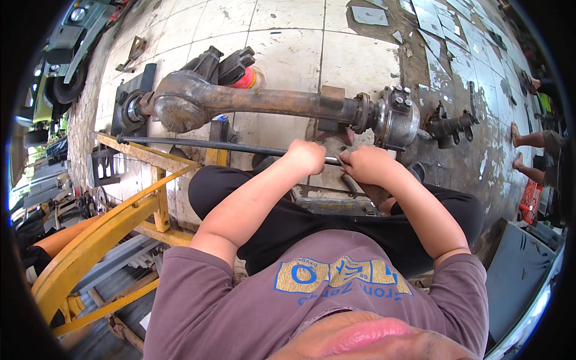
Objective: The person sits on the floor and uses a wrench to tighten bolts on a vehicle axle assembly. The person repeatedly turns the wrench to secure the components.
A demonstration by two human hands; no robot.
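A long dark metal rod (228, 145) lies crosswise in front of me, its far end at the left over a yellow frame (129, 150). My left hand (306, 157) is closed around the rod near its right end. Just right of it, my right hand (367, 163) has its fingers closed at the bright end of the rod. What its fingertips grip is partly hidden. Beyond both hands stretches a rusty vehicle axle (270, 102), with a round differential housing (180, 102) on the left and a bolted steel hub (397, 120) on the right.
The yellow frame rises close on my left. Dark metal parts (237, 66) sit behind the axle, and another metal part (450, 127) lies right of the hub. A grey metal cabinet (519, 264) stands at the right. Other people's bare feet (517, 162) show at the far right.
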